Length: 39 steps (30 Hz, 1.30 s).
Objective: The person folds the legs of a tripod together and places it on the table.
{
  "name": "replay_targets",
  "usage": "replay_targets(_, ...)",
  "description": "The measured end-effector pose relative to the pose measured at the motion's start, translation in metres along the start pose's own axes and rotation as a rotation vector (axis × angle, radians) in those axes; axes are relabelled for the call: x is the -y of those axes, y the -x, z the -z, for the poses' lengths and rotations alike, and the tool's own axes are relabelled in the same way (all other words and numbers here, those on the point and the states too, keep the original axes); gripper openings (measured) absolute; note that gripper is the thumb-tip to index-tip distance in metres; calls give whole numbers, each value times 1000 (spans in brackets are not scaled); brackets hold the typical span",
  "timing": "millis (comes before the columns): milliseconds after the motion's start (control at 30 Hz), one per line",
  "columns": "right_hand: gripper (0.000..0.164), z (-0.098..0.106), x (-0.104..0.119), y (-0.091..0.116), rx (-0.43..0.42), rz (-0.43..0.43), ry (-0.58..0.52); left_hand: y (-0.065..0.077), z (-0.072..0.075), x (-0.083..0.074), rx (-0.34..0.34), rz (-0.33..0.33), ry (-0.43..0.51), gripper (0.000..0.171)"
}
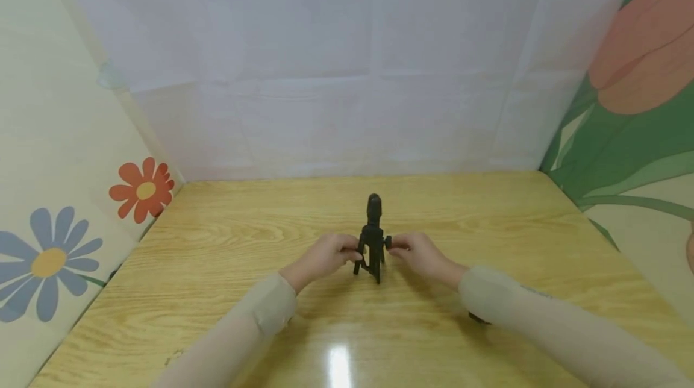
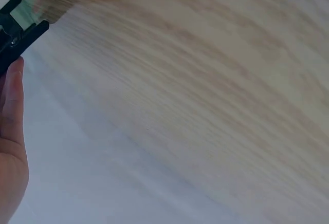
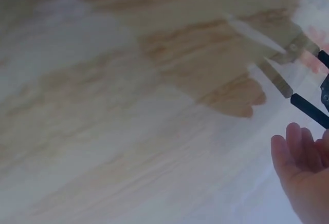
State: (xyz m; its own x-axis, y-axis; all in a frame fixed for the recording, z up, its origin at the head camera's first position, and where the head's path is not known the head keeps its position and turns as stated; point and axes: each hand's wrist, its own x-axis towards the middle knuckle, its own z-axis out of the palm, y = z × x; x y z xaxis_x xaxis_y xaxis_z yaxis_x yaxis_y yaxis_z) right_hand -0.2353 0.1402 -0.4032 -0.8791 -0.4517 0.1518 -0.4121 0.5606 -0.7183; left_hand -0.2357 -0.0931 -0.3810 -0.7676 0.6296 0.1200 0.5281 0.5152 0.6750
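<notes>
A small black tripod [image 1: 373, 234] stands upright on the wooden table, its legs spread and its narrow head pointing up. From the left, my left hand [image 1: 328, 254] pinches one of its legs between thumb and fingers. On the other side, my right hand [image 1: 425, 255] pinches a small black knob [image 1: 388, 241] that sticks out of the tripod. The left wrist view shows black tripod legs [image 2: 32, 36] just above my left fingers. In the right wrist view a leg [image 3: 308, 110] meets its reflection on the tabletop, with my fingers below it; the knob is hidden there.
The glossy wooden table [image 1: 244, 213] reflects light near its front. A white cloth [image 1: 325, 75] hangs behind it. Flower-patterned panels flank it, with a red flower [image 1: 143, 190] at left and a large pink tulip [image 1: 645, 56] at right.
</notes>
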Motion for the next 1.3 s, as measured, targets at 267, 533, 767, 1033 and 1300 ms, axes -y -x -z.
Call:
replay_targets(267, 12, 0, -1, -2, 66, 42, -58, -7, 4, 4, 39, -13, 14, 8)
replay_targets(533, 8, 1, 1, 1, 79, 31, -68, -12, 2, 8, 16, -21, -9, 9)
replay_targets(767, 7, 0, 0, 2, 60, 39, -31, -7, -3, 3, -67, -17, -109, 12)
replay_targets(1033, 8, -2, 5, 5, 28, 31, 2, 9, -5, -4, -114, 6, -144, 14)
replay_targets(1300, 7, -7, 11, 10, -14, -16, 12, 17, -15, -13, -123, -27, -185, 15)
